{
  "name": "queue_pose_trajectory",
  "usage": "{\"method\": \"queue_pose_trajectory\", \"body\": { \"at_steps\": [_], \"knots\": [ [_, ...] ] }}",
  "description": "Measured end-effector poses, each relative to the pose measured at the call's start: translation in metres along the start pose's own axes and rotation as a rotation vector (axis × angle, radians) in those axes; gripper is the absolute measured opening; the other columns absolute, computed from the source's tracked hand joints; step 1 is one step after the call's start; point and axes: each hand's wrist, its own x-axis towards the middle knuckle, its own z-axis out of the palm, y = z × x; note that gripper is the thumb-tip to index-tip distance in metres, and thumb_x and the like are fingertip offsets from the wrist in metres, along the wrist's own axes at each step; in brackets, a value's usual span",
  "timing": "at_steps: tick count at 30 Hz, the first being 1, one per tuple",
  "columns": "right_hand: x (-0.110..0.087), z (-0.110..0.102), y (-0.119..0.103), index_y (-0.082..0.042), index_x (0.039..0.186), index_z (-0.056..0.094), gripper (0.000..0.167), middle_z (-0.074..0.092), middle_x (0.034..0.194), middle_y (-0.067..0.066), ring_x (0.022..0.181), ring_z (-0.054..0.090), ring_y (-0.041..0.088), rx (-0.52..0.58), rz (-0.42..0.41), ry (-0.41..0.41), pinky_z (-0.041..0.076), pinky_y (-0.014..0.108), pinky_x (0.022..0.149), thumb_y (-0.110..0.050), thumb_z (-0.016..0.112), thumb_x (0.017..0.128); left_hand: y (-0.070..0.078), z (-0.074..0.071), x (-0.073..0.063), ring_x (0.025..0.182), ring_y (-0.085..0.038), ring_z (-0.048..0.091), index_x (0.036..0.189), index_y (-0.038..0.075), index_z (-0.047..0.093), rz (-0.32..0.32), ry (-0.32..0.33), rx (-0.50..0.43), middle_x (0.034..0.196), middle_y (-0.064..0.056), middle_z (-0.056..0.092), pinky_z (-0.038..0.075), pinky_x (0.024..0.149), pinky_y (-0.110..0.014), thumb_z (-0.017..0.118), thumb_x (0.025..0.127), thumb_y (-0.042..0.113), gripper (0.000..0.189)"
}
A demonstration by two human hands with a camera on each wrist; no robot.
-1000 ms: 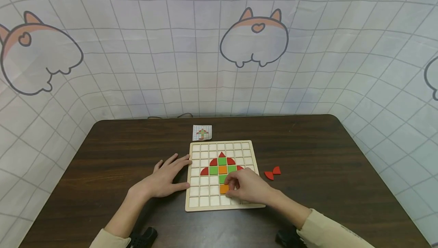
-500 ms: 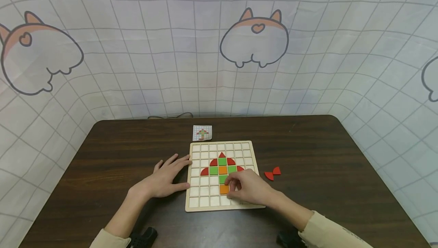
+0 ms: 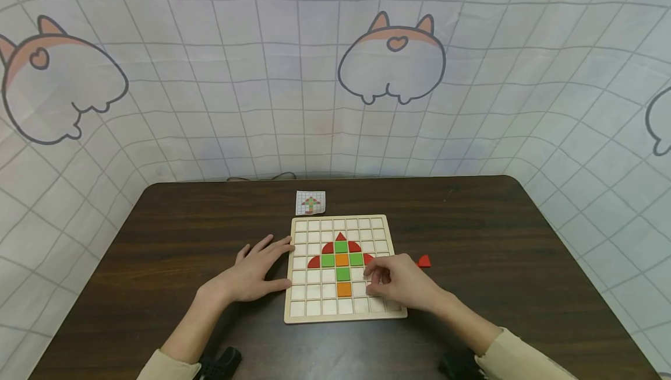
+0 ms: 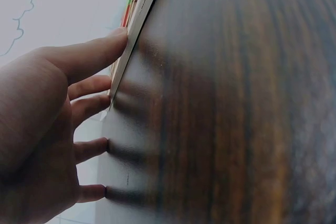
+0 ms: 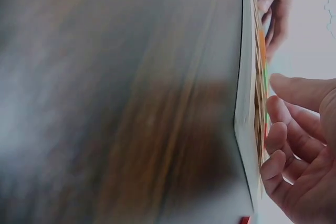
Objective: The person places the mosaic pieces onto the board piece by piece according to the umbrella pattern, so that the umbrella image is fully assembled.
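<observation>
A pale wooden grid board (image 3: 313, 292) lies on the table. Set in its cells are a red triangle (image 3: 341, 236), several green squares (image 3: 343, 274), two orange squares (image 3: 343, 289) and several red quarter-circle pieces (image 3: 313, 261). My left hand (image 3: 250, 272) lies with fingers spread, thumb and fingertips at the board's left edge; the left wrist view shows its thumb (image 4: 100, 53) against the rim. Over the board's right side hovers my right hand (image 3: 402, 281), fingers loosely bent and nothing between them. In the right wrist view its thumb (image 5: 302, 90) stands apart from the fingers.
A small printed card (image 3: 310, 203) with a coloured grid pattern lies behind the board. Right of the board is a loose red piece (image 3: 424, 261), partly covered by my right hand. The dark wooden table (image 3: 498, 240) meets a patterned cloth wall (image 3: 262, 106) at the back.
My right hand has moved right, away from the lower orange square, uncovering it and cells beside it. It now hides one loose red piece. My left hand stays put.
</observation>
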Motion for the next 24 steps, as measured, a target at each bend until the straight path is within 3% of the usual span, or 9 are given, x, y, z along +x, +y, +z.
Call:
{"method": "queue_pose_trajectory", "body": {
  "at_steps": [14, 24],
  "knots": [
    [-0.019, -0.025, 0.025, -0.010, 0.098, 0.074, 0.011, 0.060, 0.076, -0.011, 0.065, 0.052, 0.007, 0.005, 0.041, 0.102, 0.045, 0.024, 0.058, -0.010, 0.080, 0.089, 0.001, 0.000, 0.001, 0.154, -0.042, 0.013, 0.157, 0.013, 0.043, 0.004, 0.004, 0.006, 0.167, -0.008, 0.029, 0.008, 0.111, -0.077, 0.071, 0.097, 0.043, 0.073],
    [-0.036, -0.048, 0.045, -0.011, 0.101, 0.075, 0.010, 0.063, 0.076, -0.009, 0.064, 0.056, 0.009, -0.020, 0.121, 0.195, 0.047, 0.026, 0.057, -0.015, 0.079, 0.093, 0.001, 0.001, 0.000, 0.154, -0.042, 0.013, 0.157, 0.013, 0.043, 0.009, 0.008, 0.007, 0.167, -0.008, 0.028, 0.008, 0.111, -0.077, 0.071, 0.097, 0.043, 0.073]
  ]
}}
